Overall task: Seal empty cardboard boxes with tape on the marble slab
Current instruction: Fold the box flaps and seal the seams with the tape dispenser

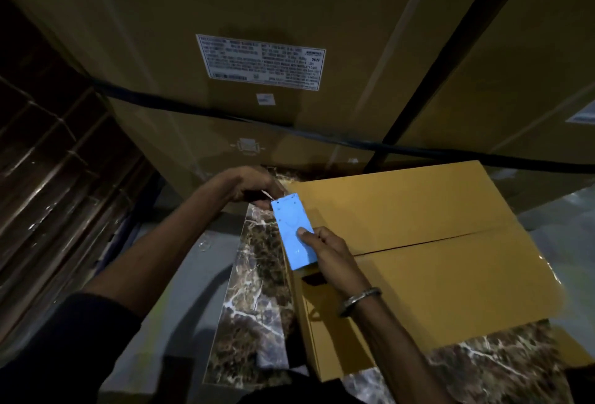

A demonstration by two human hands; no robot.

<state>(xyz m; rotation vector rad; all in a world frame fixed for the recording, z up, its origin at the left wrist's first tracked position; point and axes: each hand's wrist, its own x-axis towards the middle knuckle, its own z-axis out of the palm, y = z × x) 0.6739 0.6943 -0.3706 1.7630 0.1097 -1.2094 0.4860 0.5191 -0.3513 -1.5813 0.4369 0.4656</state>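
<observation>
A yellow-brown cardboard box (434,236) lies on the dark veined marble slab (254,291), its top flaps closed with a seam across the middle. My right hand (331,255) grips a light blue tape dispenser (294,236) over the box's left edge, thumb on its flat face. My left hand (254,188) sits at the dispenser's far end by the box's far left corner, fingers curled on what looks like the tape's loose end. The tape itself is hard to make out.
Very large cardboard cartons (257,59) with a white label and dark straps stand right behind the slab. Dark wooden slats (51,162) run along the left. Grey floor (193,275) shows left of the slab.
</observation>
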